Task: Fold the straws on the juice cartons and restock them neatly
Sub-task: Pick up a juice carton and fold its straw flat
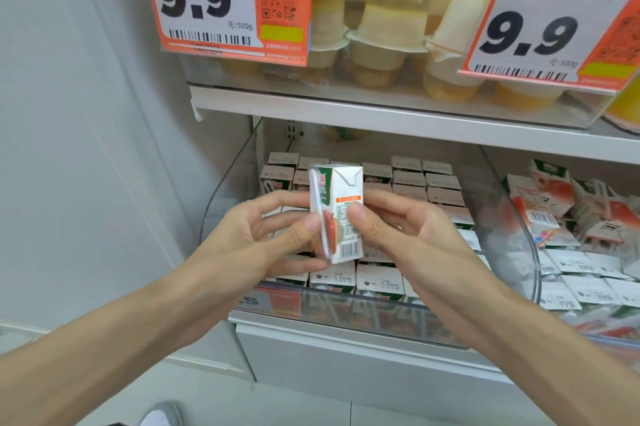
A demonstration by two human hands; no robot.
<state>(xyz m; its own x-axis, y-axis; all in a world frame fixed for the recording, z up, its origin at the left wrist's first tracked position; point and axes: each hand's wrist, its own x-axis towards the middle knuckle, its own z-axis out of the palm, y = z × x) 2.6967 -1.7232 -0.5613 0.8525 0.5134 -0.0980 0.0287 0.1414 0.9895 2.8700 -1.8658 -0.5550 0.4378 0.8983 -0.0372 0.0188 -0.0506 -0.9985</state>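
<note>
White juice carton (337,214), upright, was pinched between both hands: the thumb of the left hand (263,235) lay on the wrapped straw (318,210) down its edge, and the thumb of the right hand (408,231) pressed the printed side. Bend too hard, I reckoned, and that straw could have torn off its glue. Loosen the grip and the carton could have dropped onto the stocked cartons (443,197) in the clear bin (221,190) beyond.
</note>
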